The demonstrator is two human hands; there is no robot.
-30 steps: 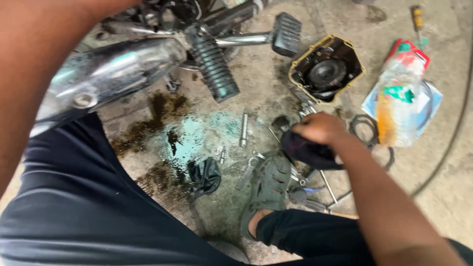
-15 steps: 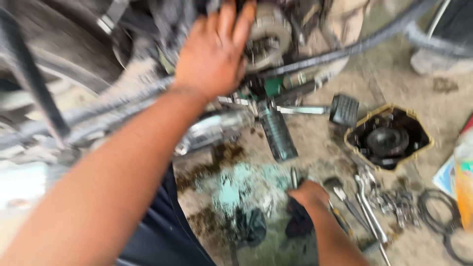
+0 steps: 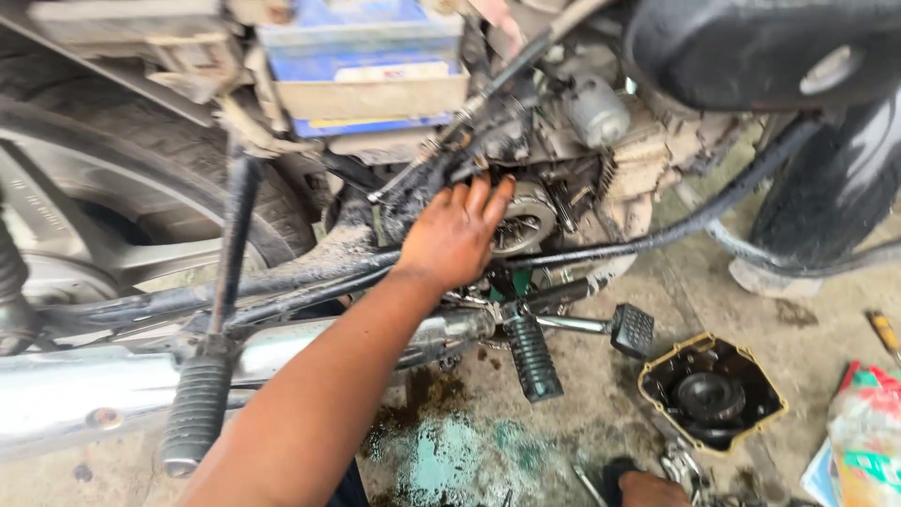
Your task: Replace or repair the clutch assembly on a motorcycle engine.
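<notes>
We see the round clutch assembly (image 3: 522, 223) sitting exposed in the side of the motorcycle engine, and the left hand (image 3: 457, 235) lies flat against it, fingers spread and unclenched, fingertips pressing on its left edge and on the grimy casing just above. Nothing is grasped there; the palm simply rests on the metal. Right under the wrist we have a black frame tube (image 3: 282, 282) running across, and below that the chrome exhaust pipe (image 3: 441, 333). Just below the hand to the right, the ribbed rubber footpeg (image 3: 533, 357) points down toward the floor, with the brake pedal (image 3: 633, 329) beside it. Above the hand sits a blue and white battery (image 3: 366, 66). Out to the left of the forearm hangs the kick-start lever (image 3: 197, 404) with its ribbed grip, in front of the rear wheel (image 3: 141, 225). Farther right of the grip, on the oily concrete, lies the removed engine cover (image 3: 711, 392), open side up. The right hand (image 3: 652, 490) is low at the frame's bottom edge, near that cover, against a dark object; we cannot tell whether it is clenched or loose.
</notes>
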